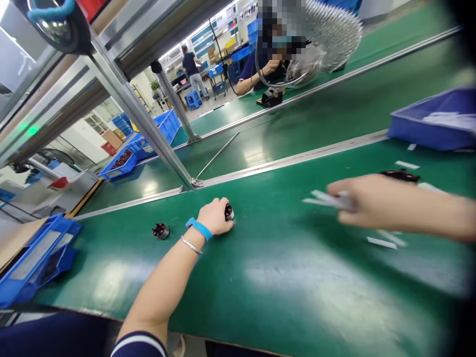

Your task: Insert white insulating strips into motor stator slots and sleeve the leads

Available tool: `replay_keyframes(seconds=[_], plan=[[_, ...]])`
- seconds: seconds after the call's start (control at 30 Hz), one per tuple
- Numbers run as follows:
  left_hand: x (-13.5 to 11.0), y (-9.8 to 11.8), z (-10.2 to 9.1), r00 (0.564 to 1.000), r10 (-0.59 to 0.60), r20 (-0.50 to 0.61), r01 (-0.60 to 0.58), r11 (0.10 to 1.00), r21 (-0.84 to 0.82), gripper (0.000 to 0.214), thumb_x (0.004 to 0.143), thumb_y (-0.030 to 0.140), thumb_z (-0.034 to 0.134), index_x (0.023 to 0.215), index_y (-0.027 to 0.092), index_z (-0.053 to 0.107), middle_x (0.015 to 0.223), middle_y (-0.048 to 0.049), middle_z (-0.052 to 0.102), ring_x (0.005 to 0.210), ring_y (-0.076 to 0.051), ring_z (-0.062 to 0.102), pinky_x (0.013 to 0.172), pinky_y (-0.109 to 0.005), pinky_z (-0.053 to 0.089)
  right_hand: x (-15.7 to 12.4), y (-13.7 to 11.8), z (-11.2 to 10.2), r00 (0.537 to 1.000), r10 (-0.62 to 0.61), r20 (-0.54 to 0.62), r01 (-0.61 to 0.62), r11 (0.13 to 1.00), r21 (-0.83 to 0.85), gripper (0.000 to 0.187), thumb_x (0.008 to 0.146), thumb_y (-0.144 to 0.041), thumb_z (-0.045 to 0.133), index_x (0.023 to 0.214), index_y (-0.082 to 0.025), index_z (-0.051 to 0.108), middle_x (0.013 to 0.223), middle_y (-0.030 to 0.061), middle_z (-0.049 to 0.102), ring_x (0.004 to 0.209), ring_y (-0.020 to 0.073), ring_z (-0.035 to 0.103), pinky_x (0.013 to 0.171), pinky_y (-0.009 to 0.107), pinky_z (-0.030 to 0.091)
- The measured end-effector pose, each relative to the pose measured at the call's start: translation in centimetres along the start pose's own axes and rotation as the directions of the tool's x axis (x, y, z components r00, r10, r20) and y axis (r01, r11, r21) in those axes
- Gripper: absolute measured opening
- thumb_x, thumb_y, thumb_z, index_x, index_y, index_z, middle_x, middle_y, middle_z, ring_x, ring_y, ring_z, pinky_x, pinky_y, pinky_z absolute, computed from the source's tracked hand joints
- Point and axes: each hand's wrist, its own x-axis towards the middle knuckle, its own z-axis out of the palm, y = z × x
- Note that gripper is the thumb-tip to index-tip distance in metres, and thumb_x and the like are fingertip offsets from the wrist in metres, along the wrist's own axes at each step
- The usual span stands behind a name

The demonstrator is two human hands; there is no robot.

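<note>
My left hand [214, 216] rests on the green bench mat [282, 277], its fingers closed round a small black and red motor [229, 212]. A blue band and a thin bangle circle that wrist. A second small motor [161, 230] lies on the mat just left of the wrist. My right hand [366, 201], blurred by motion, hovers over the mat at the right and pinches a few thin white strips [323, 198]. More white strips [383, 242] lie on the mat below it. A dark motor-like part [399, 175] sits just behind that hand.
A blue tray [431, 121] stands at the far right, another blue bin [35, 260] at the left edge. A metal frame post [148, 129] meets the bench behind my left hand. Across the conveyor a person sits behind a fan [327, 34].
</note>
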Motion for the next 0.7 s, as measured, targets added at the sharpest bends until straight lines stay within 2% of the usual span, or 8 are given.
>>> replay_keyframes(seconds=[0.1, 0.17, 0.23, 0.3, 0.37, 0.43, 0.53, 0.7], plan=[[0.2, 0.0, 0.5, 0.999, -0.001, -0.042, -0.002, 0.999, -0.052, 0.037, 0.071, 0.033, 0.076, 0.101, 0.016, 0.062, 0.103, -0.0117, 0.069, 0.099, -0.029, 0.067, 0.09, -0.045, 0.053, 1.9, -5.4, 1.9, 0.993, -0.102, 0.065, 0.104, 0.994, -0.021, 0.013, 0.065, -0.01, 0.061, 0.066, -0.022, 0.056, 0.075, 0.0066, 0.068, 0.067, 0.0234, 0.064, 0.058, 0.031, 0.042], [-0.6, 0.1, 1.0, 0.999, -0.03, -0.03, 0.02, 0.952, -0.305, 0.04, 0.076, 0.043, 0.071, 0.103, 0.015, 0.061, 0.094, -0.0084, 0.069, 0.081, -0.02, 0.068, 0.074, -0.035, 0.057, 2.4, -6.4, 2.8, 0.991, -0.124, 0.051, 0.125, 0.992, -0.004, 0.007, 0.069, -0.015, 0.062, 0.072, -0.021, 0.062, 0.084, 0.0071, 0.07, 0.073, 0.0228, 0.066, 0.062, 0.031, 0.045], [-1.9, 0.3, 1.9, 0.997, -0.07, 0.043, 0.08, 0.7, -0.71, 0.053, 0.076, 0.055, 0.068, 0.108, 0.014, 0.06, 0.082, -0.005, 0.068, 0.061, -0.014, 0.063, 0.054, -0.026, 0.052, 2.4, -6.0, 3.5, 0.988, -0.146, 0.042, 0.145, 0.989, 0.02, 0.009, 0.077, -0.026, 0.061, 0.082, -0.02, 0.067, 0.087, 0.0071, 0.071, 0.073, 0.0211, 0.067, 0.063, 0.029, 0.048], [-3.2, 1.0, 3.2, 0.99, -0.062, 0.124, 0.137, 0.282, -0.95, 0.065, 0.07, 0.063, 0.071, 0.11, 0.013, 0.062, 0.073, -0.0033, 0.068, 0.049, -0.01, 0.056, 0.044, -0.022, 0.046, 2.2, -5.2, 4.0, 0.986, -0.162, 0.027, 0.161, 0.986, 0.039, 0.02, 0.085, -0.033, 0.056, 0.087, -0.02, 0.071, 0.086, 0.0073, 0.071, 0.071, 0.0192, 0.067, 0.062, 0.028, 0.049], [-4.2, 1.8, 4.6, 0.987, -0.033, 0.158, 0.158, 0.006, -0.987, 0.067, 0.066, 0.063, 0.075, 0.106, 0.011, 0.065, 0.069, -0.0044, 0.07, 0.043, -0.008, 0.053, 0.042, -0.021, 0.045, 2.1, -4.7, 4.3, 0.985, -0.172, 0.008, 0.172, 0.984, 0.044, 0.028, 0.09, -0.033, 0.05, 0.088, -0.02, 0.074, 0.087, 0.0073, 0.071, 0.068, 0.0176, 0.066, 0.061, 0.027, 0.048], [-4.8, 2.4, 5.8, 0.983, -0.009, 0.182, 0.179, -0.151, -0.972, 0.064, 0.064, 0.061, 0.079, 0.102, 0.01, 0.067, 0.069, -0.0067, 0.072, 0.041, -0.007, 0.054, 0.043, -0.021, 0.048, 2.0, -4.5, 4.6, 0.986, -0.169, -0.009, 0.169, 0.985, 0.036, 0.031, 0.092, -0.031, 0.046, 0.089, -0.021, 0.076, 0.091, 0.0076, 0.072, 0.068, 0.0176, 0.066, 0.06, 0.028, 0.048], [-5.2, 2.6, 6.9, 0.978, 0.016, 0.208, 0.204, -0.275, -0.939, 0.063, 0.062, 0.058, 0.083, 0.1, 0.01, 0.068, 0.074, -0.0084, 0.075, 0.045, -0.009, 0.059, 0.048, -0.021, 0.053, 1.2, -4.9, 4.3, 0.973, -0.164, -0.16, 0.163, 0.986, -0.018, 0.039, 0.095, -0.033, 0.041, 0.084, -0.021, 0.076, 0.101, 0.0107, 0.07, 0.078, 0.0235, 0.068, 0.061, 0.034, 0.048], [-5.6, 2.3, 7.5, 0.984, 0.044, 0.175, 0.18, -0.27, -0.946, 0.054, 0.066, 0.054, 0.081, 0.095, 0.012, 0.063, 0.083, -0.0088, 0.075, 0.047, -0.011, 0.063, 0.047, -0.024, 0.056, -1.7, -8.6, 3.8, 0.821, -0.3, -0.487, 0.402, 0.908, 0.117, 0.036, 0.099, -0.029, 0.038, 0.09, -0.018, 0.071, 0.091, 0.01, 0.066, 0.073, 0.0184, 0.065, 0.063, 0.031, 0.051]])
